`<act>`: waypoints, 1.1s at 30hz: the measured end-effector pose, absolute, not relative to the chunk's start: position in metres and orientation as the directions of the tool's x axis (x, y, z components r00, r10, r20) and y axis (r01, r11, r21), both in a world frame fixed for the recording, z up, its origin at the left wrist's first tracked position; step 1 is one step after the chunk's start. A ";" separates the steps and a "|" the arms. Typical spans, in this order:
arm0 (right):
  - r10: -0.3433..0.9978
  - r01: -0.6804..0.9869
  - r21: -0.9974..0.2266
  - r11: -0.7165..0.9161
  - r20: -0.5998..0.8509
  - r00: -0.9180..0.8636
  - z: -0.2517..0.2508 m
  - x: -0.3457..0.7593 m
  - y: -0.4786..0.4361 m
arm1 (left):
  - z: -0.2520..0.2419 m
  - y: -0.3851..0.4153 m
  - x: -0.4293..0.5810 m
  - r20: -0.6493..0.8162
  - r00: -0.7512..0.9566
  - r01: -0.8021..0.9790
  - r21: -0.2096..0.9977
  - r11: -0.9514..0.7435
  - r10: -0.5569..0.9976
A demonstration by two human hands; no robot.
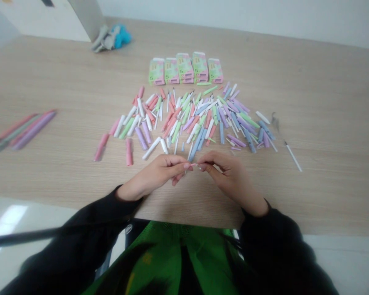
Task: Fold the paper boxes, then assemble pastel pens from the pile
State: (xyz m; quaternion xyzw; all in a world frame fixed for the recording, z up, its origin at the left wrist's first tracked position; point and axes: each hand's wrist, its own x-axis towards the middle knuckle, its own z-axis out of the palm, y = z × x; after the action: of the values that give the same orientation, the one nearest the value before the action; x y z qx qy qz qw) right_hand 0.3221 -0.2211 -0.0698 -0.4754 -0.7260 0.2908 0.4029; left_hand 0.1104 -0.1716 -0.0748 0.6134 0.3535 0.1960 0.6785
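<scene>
Close to the table's near edge, my left hand (162,172) pinches a small, thin pink pen part (193,164) between thumb and fingertips. My right hand (226,176) meets it from the other side, its fingertips closed at the part's right end. A whitish bit shows at those right fingertips, too small to name. Just beyond both hands spreads a loose pile of pen parts (175,133): pink, white, green, purple and blue tubes mixed with thin white refills. A blue tube (193,152) lies right behind my fingers.
Several green-and-pink boxes (171,70) stand in a row behind the pile. Long pink, green and purple pens (33,130) lie at the left. A lone white refill (293,156) rests at the right. A grey-and-blue cloth bundle (112,37) sits at the back left.
</scene>
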 end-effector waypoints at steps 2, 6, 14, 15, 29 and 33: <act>0.931 0.466 -0.806 0.365 0.311 -0.192 -0.070 0.322 -0.222 | -0.075 -0.171 0.110 -0.241 0.665 0.176 0.970 0.165 0.707; 0.934 0.479 -0.803 0.356 0.317 -0.163 -0.069 0.323 -0.224 | -0.075 -0.171 0.110 -0.238 0.673 0.175 0.971 0.162 0.700; 0.924 0.517 -0.766 0.381 0.317 -0.212 -0.068 0.321 -0.222 | -0.078 -0.171 0.112 -0.219 0.671 0.190 0.974 0.122 0.708; 0.924 0.516 -0.766 0.382 0.318 -0.212 -0.069 0.322 -0.223 | -0.078 -0.171 0.112 -0.223 0.672 0.194 0.973 0.124 0.706; 0.926 0.517 -0.769 0.377 0.288 -0.246 -0.065 0.329 -0.224 | -0.077 -0.172 0.111 -0.203 0.692 0.222 0.973 0.064 0.693; 0.922 0.521 -0.761 0.387 0.306 -0.238 -0.064 0.329 -0.225 | -0.079 -0.172 0.110 -0.208 0.695 0.204 0.975 0.090 0.688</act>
State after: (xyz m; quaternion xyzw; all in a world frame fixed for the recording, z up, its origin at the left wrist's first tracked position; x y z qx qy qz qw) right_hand 0.3287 -0.2251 -0.0644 -0.4866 -0.7412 0.2641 0.3795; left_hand 0.1095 -0.1724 -0.0788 0.6488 0.3435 0.1853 0.6533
